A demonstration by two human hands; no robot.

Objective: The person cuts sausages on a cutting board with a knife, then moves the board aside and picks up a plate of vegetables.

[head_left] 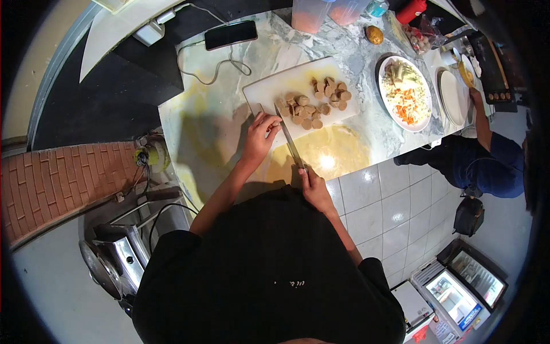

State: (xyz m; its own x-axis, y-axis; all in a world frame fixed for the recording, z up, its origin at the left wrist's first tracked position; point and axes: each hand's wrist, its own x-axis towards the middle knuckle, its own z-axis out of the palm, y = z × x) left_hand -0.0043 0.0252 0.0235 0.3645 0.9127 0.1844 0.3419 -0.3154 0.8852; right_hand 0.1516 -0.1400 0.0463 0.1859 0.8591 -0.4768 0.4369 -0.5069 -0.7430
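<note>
Right hand (312, 184) grips the handle of a knife (292, 146), blade over the near side of a white cutting board (266, 90). Left hand (262, 133) sits just beside the blade, fingers curled at the board's edge; what it grasps cannot be told. Brown round slices (301, 110) lie on the board in two loose groups. Board rests on the marble table (275, 54).

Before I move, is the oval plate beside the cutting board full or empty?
Full: chopped vegetables are spread across the plate, leaving mostly its rim bare.
</note>
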